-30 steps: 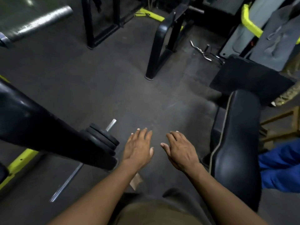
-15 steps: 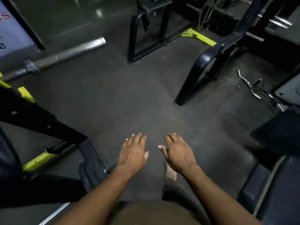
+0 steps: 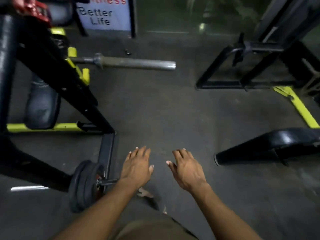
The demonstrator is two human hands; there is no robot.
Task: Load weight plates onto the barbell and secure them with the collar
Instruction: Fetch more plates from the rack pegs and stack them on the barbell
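Black weight plates (image 3: 83, 185) sit stacked on a thin barbell whose steel end (image 3: 108, 181) pokes out to the right, low on the floor at lower left. My left hand (image 3: 136, 166) hovers just right of that bar end, palm down, fingers apart, holding nothing. My right hand (image 3: 186, 168) is held out beside it, also empty with spread fingers. A thick grey barbell sleeve (image 3: 135, 63) with a ring on it lies farther ahead on the floor. No collar can be made out.
A black rack frame (image 3: 57, 73) with yellow feet stands at left, over a black pad (image 3: 41, 104). A black bench leg (image 3: 266, 146) juts in at right. Another black frame (image 3: 242, 66) and a yellow floor bar (image 3: 297, 104) stand at far right. A sign (image 3: 103, 13) leans at the back.
The view has swung left: the rack and plates have come nearer, the grey sleeve has moved toward centre. Both hands stay held out, empty, in the same pose.
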